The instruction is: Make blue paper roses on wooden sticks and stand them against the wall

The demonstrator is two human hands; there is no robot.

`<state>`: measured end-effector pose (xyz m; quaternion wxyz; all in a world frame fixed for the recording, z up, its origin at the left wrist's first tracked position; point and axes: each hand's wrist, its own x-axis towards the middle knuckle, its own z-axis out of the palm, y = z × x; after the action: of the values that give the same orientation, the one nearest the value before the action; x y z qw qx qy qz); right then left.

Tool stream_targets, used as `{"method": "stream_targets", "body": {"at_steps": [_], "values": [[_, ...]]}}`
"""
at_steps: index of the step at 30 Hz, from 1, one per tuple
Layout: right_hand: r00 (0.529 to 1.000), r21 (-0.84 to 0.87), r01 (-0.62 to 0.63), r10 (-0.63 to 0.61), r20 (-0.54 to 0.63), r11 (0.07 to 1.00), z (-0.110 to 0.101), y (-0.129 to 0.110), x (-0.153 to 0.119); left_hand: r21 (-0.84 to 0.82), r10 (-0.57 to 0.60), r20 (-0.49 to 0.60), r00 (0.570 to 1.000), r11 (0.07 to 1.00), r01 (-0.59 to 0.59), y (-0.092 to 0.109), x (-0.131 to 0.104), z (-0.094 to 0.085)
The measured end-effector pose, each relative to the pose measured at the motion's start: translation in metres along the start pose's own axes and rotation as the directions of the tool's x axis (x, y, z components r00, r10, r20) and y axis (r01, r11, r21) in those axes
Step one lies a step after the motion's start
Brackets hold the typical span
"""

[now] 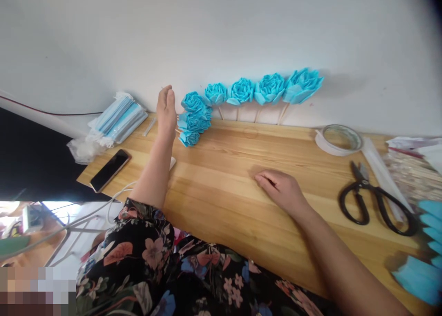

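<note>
Left fingers (170, 100) were straight, apparently empty; right fingers (264, 182) curled on surface (214, 187), couldn't tell contents. Flowers (192, 122) lay just right of left fingers: looked light, crushable; stiffer stems (238, 114) seemed best hold.

A head-worn camera is facing forward and down. It is showing a nearby table (214, 192) and the wall (221, 31) behind.

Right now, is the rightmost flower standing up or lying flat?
Standing, tilted right: the bloom is raised in front of the wall, and its stem slants down to the table.
</note>
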<state>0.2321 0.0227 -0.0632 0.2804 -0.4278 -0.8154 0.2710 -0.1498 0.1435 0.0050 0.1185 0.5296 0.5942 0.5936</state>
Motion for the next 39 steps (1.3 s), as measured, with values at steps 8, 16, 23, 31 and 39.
{"method": "stream_targets", "body": {"at_steps": [8, 16, 23, 31, 39], "values": [[0.999, 0.068, -0.047, 0.048, -0.004, 0.997, -0.002, -0.004, 0.001, 0.089, -0.016, 0.103, 0.995, 0.996, 0.007, -0.014, -0.032, 0.01], [0.957, 0.176, -0.283, 0.291, -0.017, 0.943, -0.023, 0.011, 0.042, 0.123, 0.33, -0.037, 0.943, 0.938, -0.323, 0.05, -0.073, 0.026], [0.785, 0.126, -0.283, 0.305, -0.539, 0.951, -0.032, 0.055, 0.105, 0.07, 0.281, 0.486, 0.827, 0.931, -0.357, 0.052, -0.112, 0.096], [0.546, 0.135, -0.158, 0.2, -0.814, 0.978, -0.034, 0.059, 0.114, -0.091, 0.204, 0.563, 0.801, 0.978, -0.186, 0.039, -0.104, 0.174], [0.606, -0.196, -0.076, -0.111, -0.788, 0.978, -0.05, 0.046, 0.122, -0.193, 0.267, 0.655, 0.707, 0.964, -0.185, 0.049, -0.098, 0.209]]}}
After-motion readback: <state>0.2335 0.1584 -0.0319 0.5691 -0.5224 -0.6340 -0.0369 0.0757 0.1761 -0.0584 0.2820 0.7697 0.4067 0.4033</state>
